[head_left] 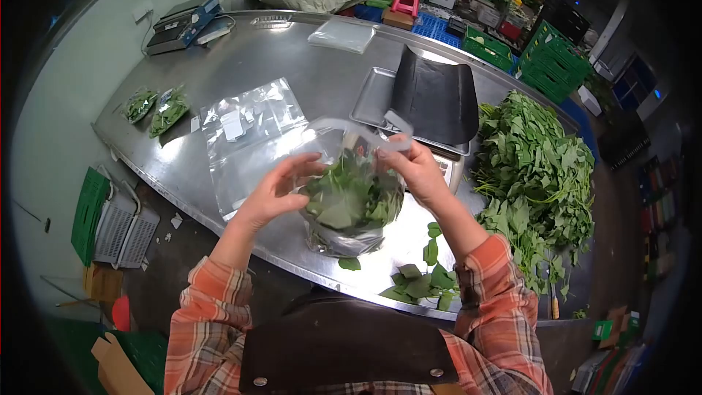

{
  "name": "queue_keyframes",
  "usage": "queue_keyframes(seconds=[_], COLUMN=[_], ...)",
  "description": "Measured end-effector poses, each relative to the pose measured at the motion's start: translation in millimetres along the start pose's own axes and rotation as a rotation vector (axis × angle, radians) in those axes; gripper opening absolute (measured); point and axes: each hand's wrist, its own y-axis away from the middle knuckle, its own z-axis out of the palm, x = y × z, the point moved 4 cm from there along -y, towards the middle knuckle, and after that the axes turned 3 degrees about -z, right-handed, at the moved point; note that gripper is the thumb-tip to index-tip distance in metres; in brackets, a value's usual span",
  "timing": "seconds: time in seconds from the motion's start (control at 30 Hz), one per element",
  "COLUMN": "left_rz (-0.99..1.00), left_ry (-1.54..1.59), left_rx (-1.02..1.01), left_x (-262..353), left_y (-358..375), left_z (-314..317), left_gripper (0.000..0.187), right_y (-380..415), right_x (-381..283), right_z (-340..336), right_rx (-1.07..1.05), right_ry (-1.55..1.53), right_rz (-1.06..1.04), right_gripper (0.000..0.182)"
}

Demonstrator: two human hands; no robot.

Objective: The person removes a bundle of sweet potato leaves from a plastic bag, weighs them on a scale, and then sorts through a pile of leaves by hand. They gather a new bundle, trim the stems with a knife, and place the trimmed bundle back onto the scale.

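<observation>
A clear plastic bag [351,238] of green leaves [347,197] stands on the steel table in front of me, its mouth upward and blurred. My left hand [276,186] curves around the bag's left side, thumb and fingers spread against the film. On the right, my right hand [417,168] grips the bag's rim between thumb and fingers. Flat clear bags [256,132] lie just beyond my left hand. Several loose leaves [420,281] rest near the table's front edge, and a big heap of leafy greens [537,168] is at the right.
A black curved sheet [435,95] stands over a metal tray [373,99] on a scale. Two filled bags [170,111] lie at the left, near another scale [183,23]. A knife [554,303] rests by the greens. Green crates [552,62] are stacked beyond the table.
</observation>
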Motion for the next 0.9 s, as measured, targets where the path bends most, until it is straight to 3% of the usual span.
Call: queue_keyframes(seconds=[0.1, 0.13, 0.23, 0.3, 0.37, 0.4, 0.43, 0.5, 0.53, 0.57, 0.67, 0.73, 0.77, 0.8, 0.83, 0.87, 0.9], left_rz=[-0.076, -0.036, 0.251, 0.417, 0.604, 0.505, 0.386, 0.136, 0.198, 0.209, 0.203, -0.057, -0.155, -0.256, -0.334, -0.466, -0.546], left_ry=[-0.199, -0.236, -0.345, -0.421, -0.334, -0.341, -0.362, -0.398, -0.243, -0.299, -0.489, -0.603, -0.623, -0.640, -0.465, -0.395, -0.391], left_rx=[0.337, 0.365, 0.472, 0.817, 0.895, 0.874, 0.873, 0.865, 0.813, 0.791, 0.654, 0.430, 0.349, 0.266, 0.225, 0.178, 0.171], left_x=[-8, -4, 22, 55, 77, 77, 66, 41, 51, 57, 53, 29, 3, -31, -63, -88, -107], left_y=[15, 19, 41, 65, 72, 64, 55, 50, 54, 62, 115, 150, 166, 183, 202, 220, 234], left_z=[-4, 2, 1, 3, 5, 8, -2, -37, -43, -37, -9, 10, 13, 12, 12, 13, 14], left_gripper=[0.029, 0.013, 0.014, 0.019, 0.023, 0.024, 0.025, 0.025, 0.027, 0.027, 0.029, 0.026, 0.024, 0.023, 0.024, 0.025, 0.023], right_y=[12, 17, 24, 29, 26, 22, 6, -26, -22, -17, 53, 108, 137, 164, 191, 214, 237], right_x=[-4, -13, -37, -82, -106, -108, -98, -60, -62, -66, -50, -15, 16, 55, 74, 101, 126], right_z=[15, 21, 20, 10, 10, 18, 27, 24, 16, 6, 0, 5, 12, 16, 26, 30, 32], right_rx=[-0.046, -0.106, -0.057, 0.193, 0.206, 0.176, 0.091, 0.104, 0.139, 0.169, 0.187, 0.058, -0.008, 0.008, 0.001, -0.074, -0.080], right_ry=[0.042, 0.123, 0.247, -0.014, -0.236, -0.284, 0.254, 0.146, 0.090, 0.038, 0.277, 0.479, 0.328, 0.331, 0.169, 0.443, 0.438], right_rz=[-0.070, -0.075, -0.204, -0.498, -0.761, -0.747, -0.737, -0.511, -0.538, -0.562, -0.475, -0.559, -0.209, -0.081, 0.205, 0.013, -0.039], right_gripper=[0.017, 0.015, 0.024, 0.013, 0.009, 0.008, 0.012, 0.015, 0.015, 0.014, 0.013, 0.011, 0.012, 0.013, 0.015, 0.017, 0.020])
